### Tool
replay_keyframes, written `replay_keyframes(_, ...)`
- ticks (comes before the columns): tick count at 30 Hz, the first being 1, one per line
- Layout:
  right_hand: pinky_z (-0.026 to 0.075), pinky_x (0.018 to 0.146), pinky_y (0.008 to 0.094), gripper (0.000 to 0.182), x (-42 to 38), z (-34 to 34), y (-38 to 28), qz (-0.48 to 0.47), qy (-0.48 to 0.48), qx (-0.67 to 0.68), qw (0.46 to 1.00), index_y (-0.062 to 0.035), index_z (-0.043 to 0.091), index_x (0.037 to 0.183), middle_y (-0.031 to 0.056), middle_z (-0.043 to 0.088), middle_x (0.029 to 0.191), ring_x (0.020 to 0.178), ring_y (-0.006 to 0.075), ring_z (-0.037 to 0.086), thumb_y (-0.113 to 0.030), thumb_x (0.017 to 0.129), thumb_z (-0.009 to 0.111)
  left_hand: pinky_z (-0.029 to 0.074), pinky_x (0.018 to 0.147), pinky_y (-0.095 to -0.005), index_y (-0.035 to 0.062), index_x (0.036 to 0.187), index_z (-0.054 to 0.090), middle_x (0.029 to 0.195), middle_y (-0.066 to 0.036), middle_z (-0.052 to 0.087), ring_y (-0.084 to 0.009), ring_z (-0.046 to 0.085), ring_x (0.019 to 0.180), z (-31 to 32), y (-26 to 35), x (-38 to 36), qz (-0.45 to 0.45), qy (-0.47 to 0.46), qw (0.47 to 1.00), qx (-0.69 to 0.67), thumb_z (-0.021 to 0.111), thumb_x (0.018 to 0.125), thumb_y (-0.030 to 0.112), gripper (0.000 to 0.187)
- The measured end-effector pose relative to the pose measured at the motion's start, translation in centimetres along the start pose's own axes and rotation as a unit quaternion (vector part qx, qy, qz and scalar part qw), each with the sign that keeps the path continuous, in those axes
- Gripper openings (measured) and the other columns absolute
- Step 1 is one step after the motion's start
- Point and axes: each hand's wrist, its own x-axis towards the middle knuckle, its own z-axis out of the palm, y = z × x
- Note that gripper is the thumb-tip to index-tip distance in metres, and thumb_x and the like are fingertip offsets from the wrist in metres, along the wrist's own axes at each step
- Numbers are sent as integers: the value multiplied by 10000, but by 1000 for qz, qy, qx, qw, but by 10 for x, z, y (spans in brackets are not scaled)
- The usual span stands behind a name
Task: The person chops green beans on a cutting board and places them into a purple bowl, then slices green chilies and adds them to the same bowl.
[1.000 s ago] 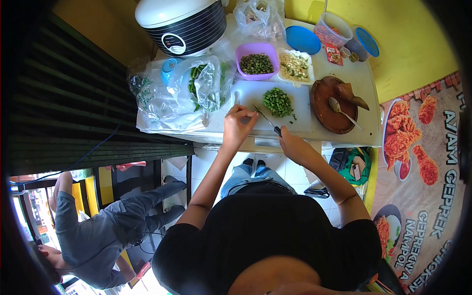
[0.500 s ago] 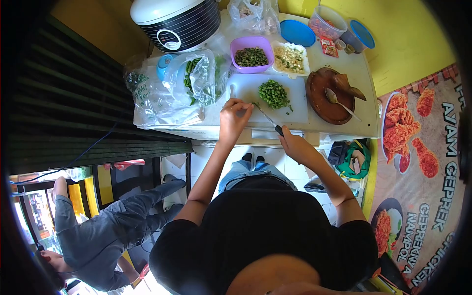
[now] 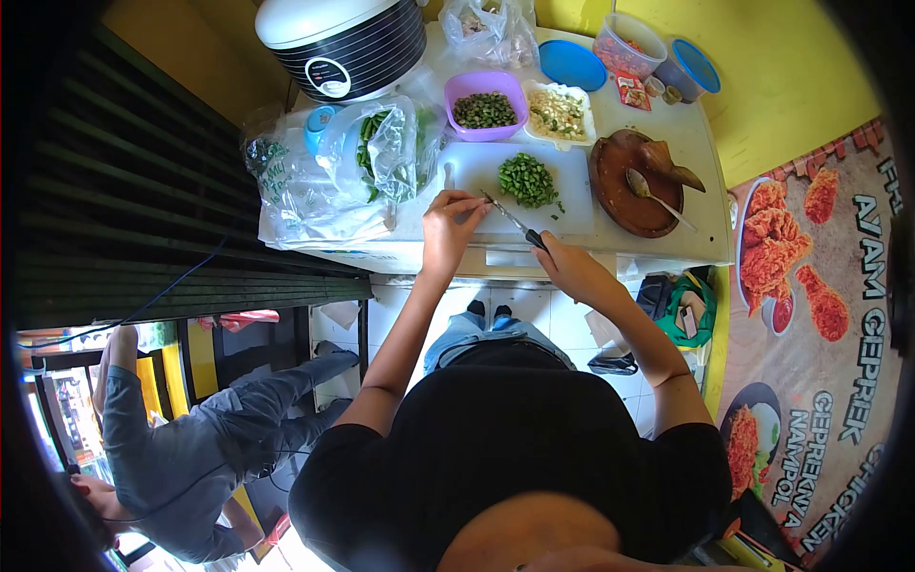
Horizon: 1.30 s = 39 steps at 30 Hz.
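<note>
My right hand (image 3: 577, 272) is wrapped round the dark handle of a small knife (image 3: 512, 217), its blade slanting up and left over the white cutting board (image 3: 577, 205). My left hand (image 3: 450, 227) is closed in a pinch at the board's near left edge, fingertips close to the knife's tip. Whatever lies between those fingers is too small to make out. Beyond the blade sits a heap of chopped green vegetable (image 3: 527, 180) with a few loose bits beside it. Whole long green pods (image 3: 370, 143) show inside a clear plastic bag (image 3: 396, 157) left of the board.
Behind the board stand a purple bowl (image 3: 519, 93) of chopped greens and a white tray (image 3: 588, 119) of pale chopped food. A brown mortar (image 3: 620, 205) with pestle and spoon is at right. A rice cooker (image 3: 357, 48) stands back left. Another person (image 3: 191, 467) is at lower left.
The knife and my right hand have shifted slightly up and left, toward my left fingertips. The other person's raised arm has moved a little.
</note>
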Motion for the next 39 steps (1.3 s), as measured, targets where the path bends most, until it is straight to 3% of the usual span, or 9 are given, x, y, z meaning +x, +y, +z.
replay_keyframes(8,442,598,522,270,1,-2,-4,15,-14,-15,1000,4,419,1006,270,586,688,652,446,589,-264,985,393,506,713,-312,12,864,730,895,-123,641,-238,638,779,-2,1,0,-18,-1,1000,-13,754,730,88,156)
replay_keyframes(16,437,354,426,265,4,2,-5,33,-60,-3,998,3,337,1063,241,575,615,427,352,561,-255,1002,330,504,696,-316,24,857,735,884,-125,634,-238,634,764,-1,1,0,1,6,1000,-1,753,727,81,144)
replay_keyframes(29,438,342,407,257,18,1,-10,78,-87,13,993,-11,323,1076,218,573,659,442,325,565,-256,996,332,519,663,-295,21,851,736,878,-110,643,-195,640,759,0,-7,2,9,3,1000,13,757,738,89,133)
replay_keyframes(34,461,350,412,252,18,0,-13,69,-79,-1,995,-6,345,1044,229,586,692,469,350,577,-252,988,338,531,666,-285,15,848,733,876,-110,645,-188,648,761,-4,-3,7,-38,-18,999,-5,755,740,78,127)
replay_keyframes(39,472,354,416,256,9,-6,-14,73,-90,-10,993,-3,352,1032,235,585,711,502,355,592,-254,982,343,528,661,-288,16,849,733,877,-112,644,-194,647,764,-2,-4,4,-1,-21,1000,0,757,734,69,129)
